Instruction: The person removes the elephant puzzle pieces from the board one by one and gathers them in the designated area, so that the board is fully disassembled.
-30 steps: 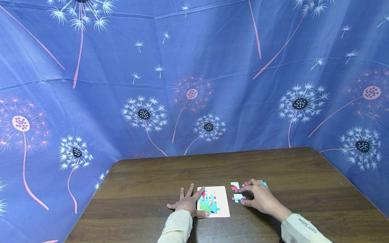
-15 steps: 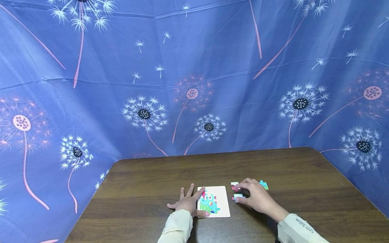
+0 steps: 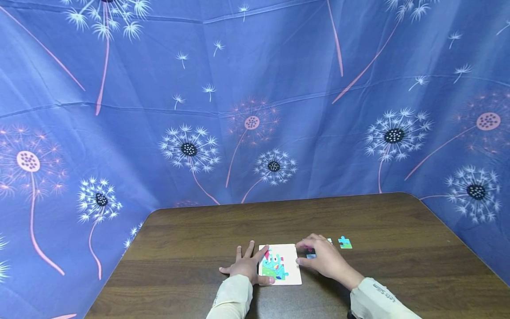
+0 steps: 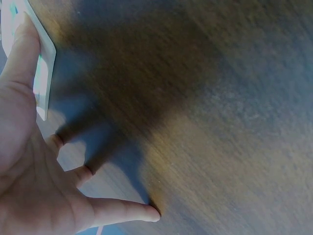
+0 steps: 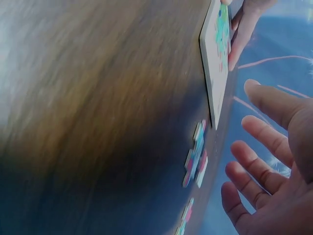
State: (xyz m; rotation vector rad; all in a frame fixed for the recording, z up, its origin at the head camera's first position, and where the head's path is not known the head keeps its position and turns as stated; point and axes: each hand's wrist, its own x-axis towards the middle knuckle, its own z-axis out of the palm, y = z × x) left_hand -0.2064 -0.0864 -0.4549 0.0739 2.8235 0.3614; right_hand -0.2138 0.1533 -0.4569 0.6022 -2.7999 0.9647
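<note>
A square puzzle board (image 3: 294, 270) with a partly filled picture of a blue cartoon animal lies flat on the table. My left hand (image 3: 244, 267) rests spread at its left side, index finger and thumb on the board, the others on the table. The left wrist view shows that hand's palm (image 4: 39, 196). Just off the board's right edge hovers my right hand (image 3: 324, 257). Its fingers are apart with nothing between them, as the right wrist view shows of the hand (image 5: 274, 166). Below it lie loose jigsaw pieces (image 5: 195, 154), partly hidden in the head view.
One blue-green jigsaw piece (image 3: 345, 242) lies farther right on the brown wooden table (image 3: 199, 235). Another piece (image 5: 186, 215) shows low in the right wrist view. A blue cloth with dandelion prints (image 3: 318, 133) hangs behind the table.
My right hand has moved left from over the loose pieces to the board's right edge, uncovering part of a piece behind it. My left hand and the board have stayed put.
</note>
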